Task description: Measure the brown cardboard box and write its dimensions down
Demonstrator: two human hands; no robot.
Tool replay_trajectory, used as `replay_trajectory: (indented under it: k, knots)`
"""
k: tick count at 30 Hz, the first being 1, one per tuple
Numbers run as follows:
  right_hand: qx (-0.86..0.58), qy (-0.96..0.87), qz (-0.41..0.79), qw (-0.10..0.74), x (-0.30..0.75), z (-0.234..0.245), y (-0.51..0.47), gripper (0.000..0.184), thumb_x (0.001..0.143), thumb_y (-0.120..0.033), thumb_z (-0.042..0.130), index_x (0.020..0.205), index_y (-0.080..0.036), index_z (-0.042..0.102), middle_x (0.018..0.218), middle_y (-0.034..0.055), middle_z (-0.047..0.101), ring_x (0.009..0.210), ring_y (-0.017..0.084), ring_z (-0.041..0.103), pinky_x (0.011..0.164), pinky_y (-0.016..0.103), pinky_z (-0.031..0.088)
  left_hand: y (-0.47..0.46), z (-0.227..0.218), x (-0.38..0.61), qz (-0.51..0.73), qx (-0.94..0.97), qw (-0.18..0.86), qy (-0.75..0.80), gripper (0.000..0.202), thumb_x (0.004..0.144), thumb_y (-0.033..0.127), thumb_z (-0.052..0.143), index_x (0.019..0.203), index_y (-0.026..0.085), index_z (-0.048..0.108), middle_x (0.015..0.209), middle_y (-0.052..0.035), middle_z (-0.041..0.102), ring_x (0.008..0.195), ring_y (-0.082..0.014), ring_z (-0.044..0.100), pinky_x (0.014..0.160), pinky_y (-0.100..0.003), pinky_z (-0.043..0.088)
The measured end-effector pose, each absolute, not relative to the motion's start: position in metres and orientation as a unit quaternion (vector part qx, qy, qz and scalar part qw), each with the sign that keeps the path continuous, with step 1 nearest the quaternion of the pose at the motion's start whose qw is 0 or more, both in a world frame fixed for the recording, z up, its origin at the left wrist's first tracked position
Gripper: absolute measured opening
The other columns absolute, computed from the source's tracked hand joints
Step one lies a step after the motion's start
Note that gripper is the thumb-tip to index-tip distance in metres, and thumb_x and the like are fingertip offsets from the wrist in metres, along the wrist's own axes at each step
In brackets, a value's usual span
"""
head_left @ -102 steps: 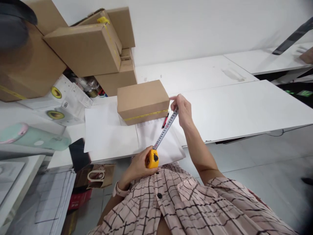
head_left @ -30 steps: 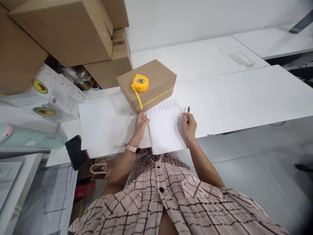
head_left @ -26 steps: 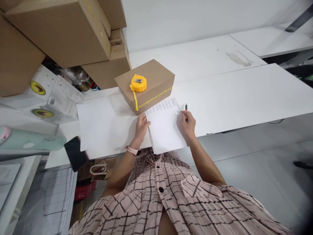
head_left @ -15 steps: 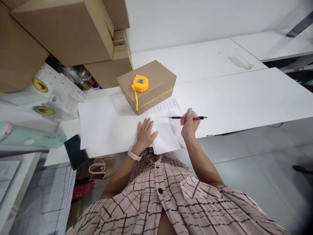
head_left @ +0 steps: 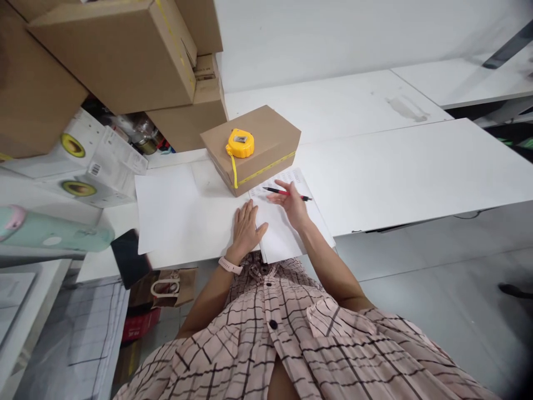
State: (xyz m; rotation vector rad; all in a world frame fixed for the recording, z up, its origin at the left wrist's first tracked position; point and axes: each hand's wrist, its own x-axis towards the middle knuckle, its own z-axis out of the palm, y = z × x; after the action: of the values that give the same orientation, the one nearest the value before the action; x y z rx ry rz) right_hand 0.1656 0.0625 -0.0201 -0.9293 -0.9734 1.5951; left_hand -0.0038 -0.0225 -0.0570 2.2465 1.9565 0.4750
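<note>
My left hand point(head_left: 246, 229) lies flat and open on the white sheets, pressing the edge of a printed paper point(head_left: 280, 236) near the table's front edge. My right hand point(head_left: 292, 203) holds a red and black pen point(head_left: 283, 193) over the printed rows at the top of that paper, tip pointing left. Just behind stands a small brown cardboard box point(head_left: 266, 139) with a yellow strip along its side. A yellow tape measure point(head_left: 240, 143) rests on the box's top, its strap hanging over the front face.
Large cardboard boxes point(head_left: 120, 53) are stacked at the back left, above white boxes point(head_left: 89, 166) with avocado pictures. A mint-green bottle point(head_left: 50, 233) and a black phone point(head_left: 127, 258) lie at the left. A blank white sheet point(head_left: 179, 214) lies left of my hand. White tabletop point(head_left: 408, 166) stretches right.
The tape measure went from my hands onto the box. My right hand picked up the pen and brought it left onto the printed paper; my left hand flattened on the sheets.
</note>
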Motion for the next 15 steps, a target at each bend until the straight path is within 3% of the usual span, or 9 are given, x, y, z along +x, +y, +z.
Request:
replay_trajectory:
  k: [2, 7, 12, 15]
  knots:
    - [-0.371, -0.427, 0.680, 0.466, 0.143, -0.023, 0.067, 0.067, 0.080, -0.084, 0.051, 0.100, -0.023, 0.068, 0.081, 0.0064, 0.074, 0.084, 0.022, 0.070, 0.077, 0.036, 0.053, -0.021, -0.055, -0.004, 0.149, 0.747, 0.056, 0.645, 0.059, 0.095, 0.043, 0.057, 0.144, 0.013, 0.049, 0.163, -0.0170, 0.036, 0.151, -0.0351, 0.034, 0.123, -0.055, 0.025]
    - [-0.446, -0.494, 0.555, 0.499, 0.108, -0.041, 0.088, 0.049, 0.076, -0.068, 0.068, 0.065, -0.022, 0.054, 0.062, 0.0001, 0.059, 0.065, 0.015, 0.056, 0.068, 0.031, 0.047, -0.016, -0.050, -0.008, 0.144, 0.753, 0.057, 0.639, 0.054, 0.096, 0.045, 0.057, 0.142, 0.017, 0.052, 0.159, -0.0126, 0.045, 0.145, -0.0338, 0.041, 0.119, -0.053, 0.031]
    - [-0.453, -0.527, 0.538, 0.478, 0.107, -0.053, 0.093, 0.038, 0.074, -0.057, 0.072, 0.082, -0.023, 0.057, 0.066, -0.0028, 0.059, 0.063, 0.014, 0.054, 0.063, 0.030, 0.044, -0.016, -0.050, -0.008, 0.149, 0.751, 0.060, 0.640, 0.058, 0.096, 0.046, 0.055, 0.146, 0.018, 0.048, 0.159, -0.0122, 0.045, 0.145, -0.0337, 0.040, 0.119, -0.053, 0.029]
    - [-0.457, -0.535, 0.526, 0.478, 0.109, -0.053, 0.090, 0.034, 0.071, -0.050, 0.075, 0.080, -0.023, 0.056, 0.068, -0.0031, 0.058, 0.064, 0.014, 0.052, 0.063, 0.030, 0.042, -0.016, -0.051, -0.009, 0.147, 0.754, 0.063, 0.637, 0.059, 0.097, 0.046, 0.054, 0.147, 0.016, 0.048, 0.161, -0.0125, 0.042, 0.146, -0.0342, 0.039, 0.120, -0.053, 0.028]
